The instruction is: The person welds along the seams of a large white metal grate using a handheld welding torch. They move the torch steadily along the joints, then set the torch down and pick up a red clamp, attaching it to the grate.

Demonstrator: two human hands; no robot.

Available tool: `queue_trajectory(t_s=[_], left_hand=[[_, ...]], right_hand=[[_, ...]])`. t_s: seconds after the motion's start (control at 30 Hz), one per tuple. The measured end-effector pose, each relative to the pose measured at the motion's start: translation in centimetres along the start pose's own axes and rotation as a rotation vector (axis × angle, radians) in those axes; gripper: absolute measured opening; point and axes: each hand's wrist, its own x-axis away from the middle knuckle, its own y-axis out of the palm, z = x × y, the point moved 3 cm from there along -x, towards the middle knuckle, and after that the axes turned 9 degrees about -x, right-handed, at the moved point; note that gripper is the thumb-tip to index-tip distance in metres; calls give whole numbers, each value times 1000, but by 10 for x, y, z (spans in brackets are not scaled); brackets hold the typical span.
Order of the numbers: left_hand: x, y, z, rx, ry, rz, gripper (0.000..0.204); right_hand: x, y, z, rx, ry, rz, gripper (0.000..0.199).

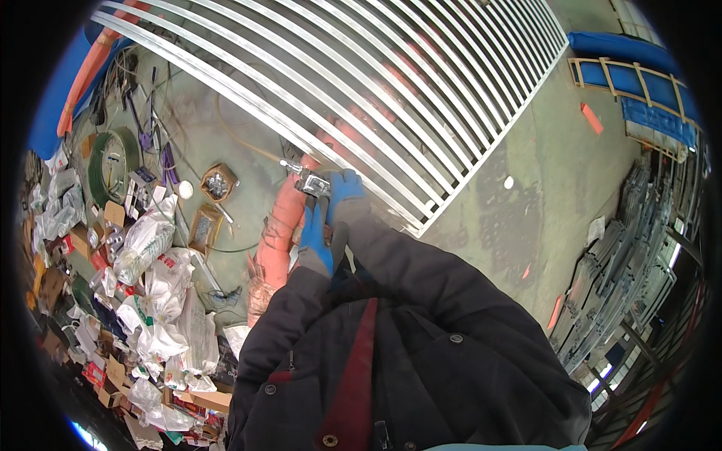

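Both my hands wear blue and grey work gloves and meet at a silver and dark metal power tool [313, 184]. A thin yellowish hose [252, 148] trails away from the tool's far left end. My right hand [345, 186] is closed around the tool's right side. From below, my left hand [315, 239] reaches up to its underside with the fingers against it; their tips are partly hidden. The tool is above a long orange-wrapped roll [282, 218], beside the near edge of a large white slatted metal panel [301, 135].
The panel spans the far side, with orange rolls beneath it. On the left floor are a cardboard box of small metal parts [218, 183], a coil of green strap [113, 167], plastic bags [169, 282] and scattered cartons. Stacked metal profiles [620, 255] lie at right.
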Motion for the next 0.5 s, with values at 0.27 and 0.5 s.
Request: queue_trajectory(t_s=[0.27,0.5], left_hand=[[-12,1,-8,-4,20,56,70],[-16,-4,-27,126,-76,15,68]], right_hand=[[-16,1,-12,-32,43,-38,45],[-27,7,-20,-33,14,-46,45]])
